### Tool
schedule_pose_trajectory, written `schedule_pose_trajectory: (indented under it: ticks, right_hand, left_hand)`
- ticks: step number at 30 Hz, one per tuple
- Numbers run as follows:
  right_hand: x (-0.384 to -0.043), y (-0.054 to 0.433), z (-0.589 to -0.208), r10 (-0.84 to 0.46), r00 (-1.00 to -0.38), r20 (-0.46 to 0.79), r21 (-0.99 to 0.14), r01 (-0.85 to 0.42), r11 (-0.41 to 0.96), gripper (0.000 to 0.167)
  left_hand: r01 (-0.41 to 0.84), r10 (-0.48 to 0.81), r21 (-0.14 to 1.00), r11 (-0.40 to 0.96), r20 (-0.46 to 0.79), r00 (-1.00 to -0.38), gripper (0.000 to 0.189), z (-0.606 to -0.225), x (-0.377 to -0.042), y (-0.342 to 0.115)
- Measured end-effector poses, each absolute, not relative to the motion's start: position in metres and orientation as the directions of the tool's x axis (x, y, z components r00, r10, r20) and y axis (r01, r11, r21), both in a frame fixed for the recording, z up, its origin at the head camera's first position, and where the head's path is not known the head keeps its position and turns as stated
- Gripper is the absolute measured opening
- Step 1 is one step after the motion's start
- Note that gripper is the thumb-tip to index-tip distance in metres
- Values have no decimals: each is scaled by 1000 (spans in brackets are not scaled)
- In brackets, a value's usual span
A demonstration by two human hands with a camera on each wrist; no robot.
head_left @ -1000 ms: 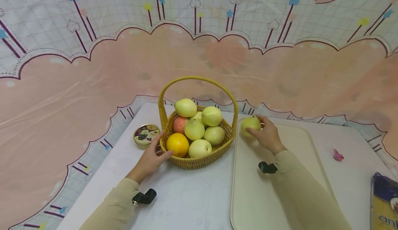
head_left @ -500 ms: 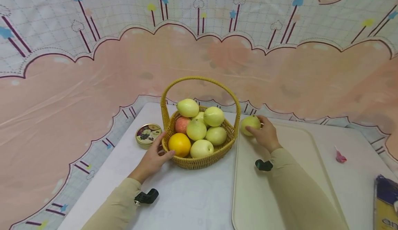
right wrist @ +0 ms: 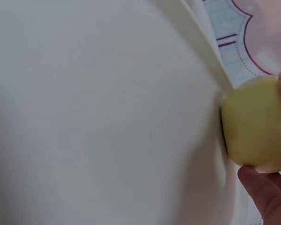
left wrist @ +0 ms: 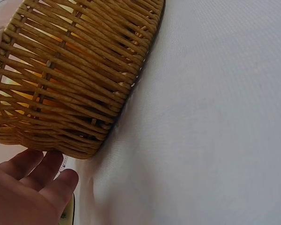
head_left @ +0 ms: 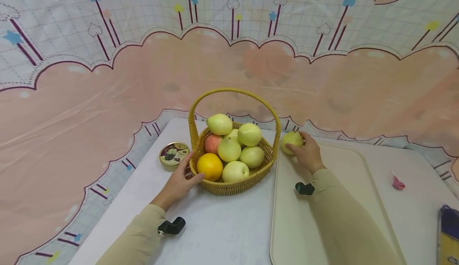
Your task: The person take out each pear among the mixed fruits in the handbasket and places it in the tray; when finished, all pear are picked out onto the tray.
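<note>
My left hand (head_left: 179,185) holds the left corner of a wicker basket (head_left: 229,187), its thumb on the front rim and its other fingers at the side. The left wrist view shows those fingers close against the woven wall (left wrist: 79,70). Inside lie an orange (head_left: 209,167), a reddish fruit (head_left: 213,144) and several yellow-green pears (head_left: 229,150). Right of the basket, my right hand (head_left: 307,153) grips a pear (head_left: 292,141) between thumb and fingers. That pear is at the far left corner of a cream tray (head_left: 294,225); whether it bears on the tray I cannot tell.
A round tin (head_left: 173,155) stands left of the basket, near the left hand. Right of the tray lies a small pink wrapped lollipop (head_left: 398,183). A blue and yellow packet (head_left: 449,233) is at the right edge. The basket's tall handle (head_left: 234,90) arches over the fruit.
The head view has turned slightly left, so everything sits a little further right. Both hands keep their holds, and basket and pear have hardly moved relative to each other.
</note>
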State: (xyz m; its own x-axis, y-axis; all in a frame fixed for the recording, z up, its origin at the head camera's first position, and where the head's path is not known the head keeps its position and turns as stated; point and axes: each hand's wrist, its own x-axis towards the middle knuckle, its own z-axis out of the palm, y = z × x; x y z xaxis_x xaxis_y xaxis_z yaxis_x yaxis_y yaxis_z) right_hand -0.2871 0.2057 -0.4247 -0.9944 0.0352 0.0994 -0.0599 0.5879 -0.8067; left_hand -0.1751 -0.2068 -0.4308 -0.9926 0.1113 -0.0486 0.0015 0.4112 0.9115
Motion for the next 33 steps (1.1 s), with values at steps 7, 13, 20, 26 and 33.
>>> schedule_pose_trajectory:
  ticks: [7, 13, 20, 26, 33]
  right_hand:
    - [-290, 205, -424, 62, -992, 110, -799, -51, 599, 78]
    - [-296, 204, -423, 55, -993, 101, -779, -45, 626, 78]
    - [-300, 202, -424, 58, -995, 85, -767, -28, 641, 80]
    - [-305, 200, -426, 56, -994, 92, -767, -34, 640, 80]
    - [-305, 199, -424, 65, -995, 70, -774, -13, 633, 80]
  left_hand:
    - [12, 120, 913, 407, -40, -992, 87, -428, -175, -205]
    - [15, 119, 913, 407, -37, -992, 88, -427, -176, -205]
    - [1, 114, 914, 405, -49, -992, 88, -428, -174, -205]
    - [-3, 101, 910, 415, -49, -994, 86, -429, -173, -205]
    - [-5, 97, 911, 413, -49, -994, 86, -429, -172, -205]
